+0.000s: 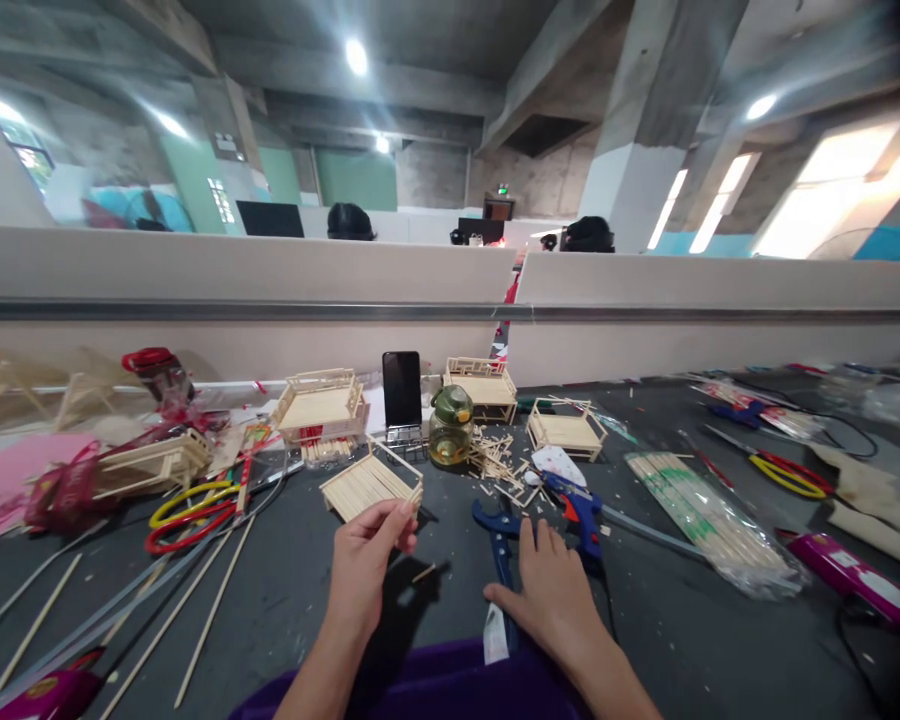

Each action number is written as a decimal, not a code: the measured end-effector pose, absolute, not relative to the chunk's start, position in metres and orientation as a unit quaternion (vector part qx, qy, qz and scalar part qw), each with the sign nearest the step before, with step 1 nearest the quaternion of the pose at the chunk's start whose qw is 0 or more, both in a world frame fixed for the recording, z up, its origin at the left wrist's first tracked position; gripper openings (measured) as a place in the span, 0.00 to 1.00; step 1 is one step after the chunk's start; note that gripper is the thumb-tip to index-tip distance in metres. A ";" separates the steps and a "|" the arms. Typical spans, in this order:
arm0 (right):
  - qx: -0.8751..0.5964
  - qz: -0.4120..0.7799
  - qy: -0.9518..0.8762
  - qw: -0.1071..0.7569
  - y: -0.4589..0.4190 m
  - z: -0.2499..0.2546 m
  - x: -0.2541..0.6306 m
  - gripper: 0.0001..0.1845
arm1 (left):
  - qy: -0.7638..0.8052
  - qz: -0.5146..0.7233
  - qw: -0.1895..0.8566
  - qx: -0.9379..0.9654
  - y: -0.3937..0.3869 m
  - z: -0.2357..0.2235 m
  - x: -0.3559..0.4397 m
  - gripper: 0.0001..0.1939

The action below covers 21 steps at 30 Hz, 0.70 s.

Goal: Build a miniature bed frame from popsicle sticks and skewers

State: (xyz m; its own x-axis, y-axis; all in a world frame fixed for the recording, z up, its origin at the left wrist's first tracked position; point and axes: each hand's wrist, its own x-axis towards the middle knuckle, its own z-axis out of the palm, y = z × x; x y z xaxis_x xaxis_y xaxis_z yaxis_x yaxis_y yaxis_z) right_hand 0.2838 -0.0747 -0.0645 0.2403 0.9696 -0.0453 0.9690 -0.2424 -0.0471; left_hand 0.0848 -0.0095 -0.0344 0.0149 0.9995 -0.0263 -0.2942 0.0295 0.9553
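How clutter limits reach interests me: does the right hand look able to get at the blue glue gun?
Probably yes: the right hand is close beside the blue glue gun, with nothing visible between them.

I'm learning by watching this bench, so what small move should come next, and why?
Perhaps close the right hand around the blue hook-ended tool: that hand is open right beside it, while the left hand is at the stick model's near edge.

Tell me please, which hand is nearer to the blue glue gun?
Right. The right hand is close by the blue glue gun, on its near-left side. The left hand is farther off to the left, by the stick platform.
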 end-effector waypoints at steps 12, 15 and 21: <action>-0.795 0.011 -0.606 0.018 -0.065 -0.054 0.292 0.33 | 0.416 0.556 0.577 0.431 -0.010 -0.035 0.083 0.15; -0.768 0.106 -0.620 0.121 -0.067 -0.050 0.305 0.31 | 0.416 0.556 0.582 0.423 -0.010 -0.036 0.083 0.15; -0.612 0.466 -0.461 0.444 -0.080 -0.031 0.319 0.32 | 0.415 0.551 0.602 0.404 -0.009 -0.036 0.081 0.14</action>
State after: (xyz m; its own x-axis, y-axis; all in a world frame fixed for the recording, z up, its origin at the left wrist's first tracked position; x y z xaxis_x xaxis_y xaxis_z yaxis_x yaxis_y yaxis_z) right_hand 0.3195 -0.0800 -0.0314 0.1420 0.9767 -0.1608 0.1500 -0.1818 -0.9718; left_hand 0.0814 -0.0089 -0.0360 0.0498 0.9973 -0.0542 -0.3279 0.0676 0.9423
